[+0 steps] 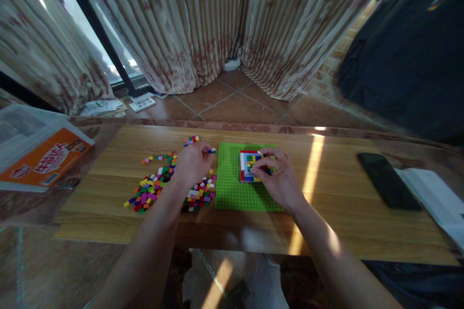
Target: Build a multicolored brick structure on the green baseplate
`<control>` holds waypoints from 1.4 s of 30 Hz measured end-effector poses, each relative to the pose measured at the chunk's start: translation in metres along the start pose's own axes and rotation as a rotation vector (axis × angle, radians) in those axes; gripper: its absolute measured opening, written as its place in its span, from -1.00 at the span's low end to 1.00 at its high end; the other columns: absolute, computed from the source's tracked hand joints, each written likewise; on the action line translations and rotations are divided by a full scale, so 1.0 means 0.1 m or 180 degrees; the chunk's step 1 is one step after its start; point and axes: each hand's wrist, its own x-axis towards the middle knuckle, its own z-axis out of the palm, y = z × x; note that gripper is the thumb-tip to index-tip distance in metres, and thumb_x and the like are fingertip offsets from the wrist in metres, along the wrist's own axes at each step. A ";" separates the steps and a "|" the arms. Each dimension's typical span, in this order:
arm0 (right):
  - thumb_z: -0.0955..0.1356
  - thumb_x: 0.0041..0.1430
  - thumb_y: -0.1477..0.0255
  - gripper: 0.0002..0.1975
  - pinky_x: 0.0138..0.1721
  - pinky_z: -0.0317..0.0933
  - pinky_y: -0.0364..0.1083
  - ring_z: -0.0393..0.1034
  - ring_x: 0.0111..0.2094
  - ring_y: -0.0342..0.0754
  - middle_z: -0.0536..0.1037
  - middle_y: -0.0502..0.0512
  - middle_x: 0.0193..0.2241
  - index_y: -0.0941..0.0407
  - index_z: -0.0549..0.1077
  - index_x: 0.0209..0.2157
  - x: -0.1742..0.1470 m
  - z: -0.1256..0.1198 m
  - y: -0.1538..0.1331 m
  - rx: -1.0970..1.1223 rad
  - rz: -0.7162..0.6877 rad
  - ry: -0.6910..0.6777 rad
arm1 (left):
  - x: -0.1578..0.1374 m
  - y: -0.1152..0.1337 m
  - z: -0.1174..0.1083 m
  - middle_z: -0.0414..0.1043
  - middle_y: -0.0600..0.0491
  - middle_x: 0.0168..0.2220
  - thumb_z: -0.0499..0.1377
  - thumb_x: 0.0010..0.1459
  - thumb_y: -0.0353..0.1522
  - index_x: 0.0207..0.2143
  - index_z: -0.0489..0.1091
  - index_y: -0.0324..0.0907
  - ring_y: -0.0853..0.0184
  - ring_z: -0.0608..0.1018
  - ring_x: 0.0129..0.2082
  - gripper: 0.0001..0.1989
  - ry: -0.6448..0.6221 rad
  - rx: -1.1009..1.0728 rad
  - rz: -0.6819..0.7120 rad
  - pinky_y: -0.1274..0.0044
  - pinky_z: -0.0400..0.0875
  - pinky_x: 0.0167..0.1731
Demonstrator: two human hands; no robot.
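A green studded baseplate (232,188) lies on the wooden table. On it stands a square build of small toy bricks (245,166), with white, red, blue and yellow along its edges and mixed colours inside. My right hand (281,176) reaches over the build from the right, thumb and fingertips pinched at its middle; whatever is between them is too small to make out. Left of the baseplate, my left hand (194,161) hovers over a spread of loose bricks (148,190). Its thumb and fingers pinch a few small bricks (212,151), dark and white, near the plate's upper left edge.
A clear plastic box with an orange label (47,159) stands at the far left. On the table's right lies a dark phone (387,181) beside a white sheet (435,198). Striped curtains (181,34) hang beyond, with papers (142,102) on the floor below.
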 end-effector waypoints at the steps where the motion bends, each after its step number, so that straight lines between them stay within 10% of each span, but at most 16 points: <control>1: 0.44 0.07 0.40 -0.91 0.04 0.14 0.20 0.29 -0.03 0.10 0.45 0.05 -0.09 -0.03 0.56 -0.49 0.00 0.00 0.00 -0.0013 -0.0029 0.0006 | -0.01 0.02 0.00 0.59 -0.02 -0.35 0.15 0.07 -0.39 -0.32 0.51 -0.17 0.27 0.57 -0.38 -0.85 -0.0002 -0.0092 0.0016 0.48 0.40 -0.32; 15: 0.39 0.17 0.36 -0.89 0.03 0.24 0.16 0.37 -0.06 0.06 0.53 0.11 -0.12 0.00 0.55 -0.25 -0.01 -0.05 -0.15 0.0046 -0.0224 0.0345 | -0.13 0.26 0.19 0.53 0.01 -0.28 0.18 0.09 -0.39 -0.31 0.43 -0.17 0.30 0.58 -0.25 -0.91 -0.0220 -0.1875 0.0648 0.45 0.49 -0.17; 26: 0.35 0.23 0.34 -0.86 -0.06 0.30 0.09 0.41 -0.13 0.03 0.57 0.11 -0.23 0.03 0.57 -0.27 -0.02 0.03 -0.27 0.0353 -0.0219 0.0220 | -0.24 0.52 0.30 0.46 0.09 -0.34 0.22 0.04 -0.45 -0.32 0.36 -0.17 0.39 0.56 -0.35 -0.88 -0.0333 -0.3025 0.0341 0.57 0.46 -0.31; 42: 0.37 0.20 0.40 -0.89 -0.08 0.29 0.11 0.43 -0.18 0.02 0.60 0.06 -0.27 0.01 0.59 -0.33 -0.03 0.02 -0.27 0.0073 -0.0342 0.0497 | -0.24 0.54 0.40 0.48 0.08 -0.43 0.25 0.04 -0.36 -0.35 0.47 -0.23 0.40 0.51 -0.43 -0.88 -0.0407 -0.3277 0.0078 0.53 0.45 -0.34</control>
